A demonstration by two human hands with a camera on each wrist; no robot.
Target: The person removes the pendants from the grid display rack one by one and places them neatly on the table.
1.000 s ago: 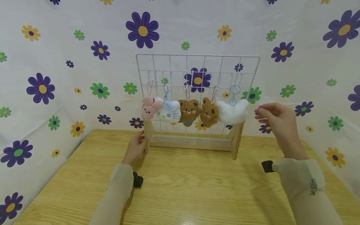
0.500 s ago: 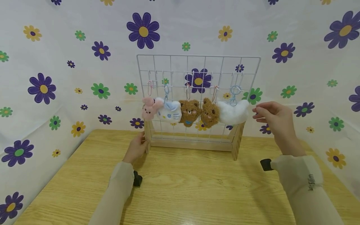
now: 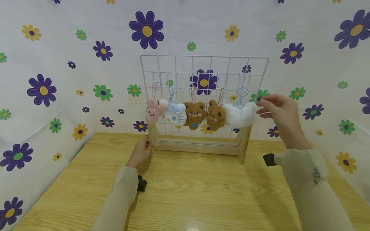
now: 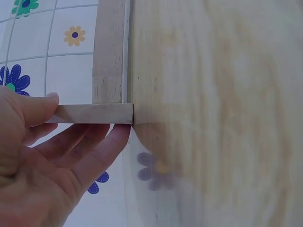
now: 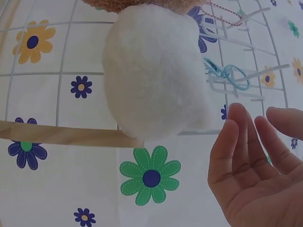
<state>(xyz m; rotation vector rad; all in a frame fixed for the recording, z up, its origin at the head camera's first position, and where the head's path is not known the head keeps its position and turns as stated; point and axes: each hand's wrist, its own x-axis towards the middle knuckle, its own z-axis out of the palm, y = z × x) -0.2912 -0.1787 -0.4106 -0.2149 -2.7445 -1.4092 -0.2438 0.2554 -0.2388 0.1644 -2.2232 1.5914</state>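
A white wire grid rack [image 3: 219,65] stands on wooden legs, and plush keychains hang in a row from its hooks. My left hand [image 4: 52,156] holds the wooden leg [image 4: 94,113] at the rack's left end, thumb on one side and fingers on the other. By the right end, my right hand [image 3: 281,117] is raised next to a white plush [image 5: 154,73] seen from its back, fingers relaxed and holding nothing. A light blue ring clasp [image 5: 234,78] carries that plush. Further left hang two brown bears [image 3: 195,115], a white cat plush [image 3: 174,115] and a pink rabbit plush [image 3: 154,112].
The rack stands towards the back of a wood-grain table [image 3: 190,189]. A white cloth backdrop [image 3: 115,19] with printed flowers rises behind the table and at both sides. Each wrist wears a small black camera [image 3: 270,159].
My right hand has moved slightly up and left, closer to the white plush. The left hand stays on the rack's leg, and the plush toys hang as before.
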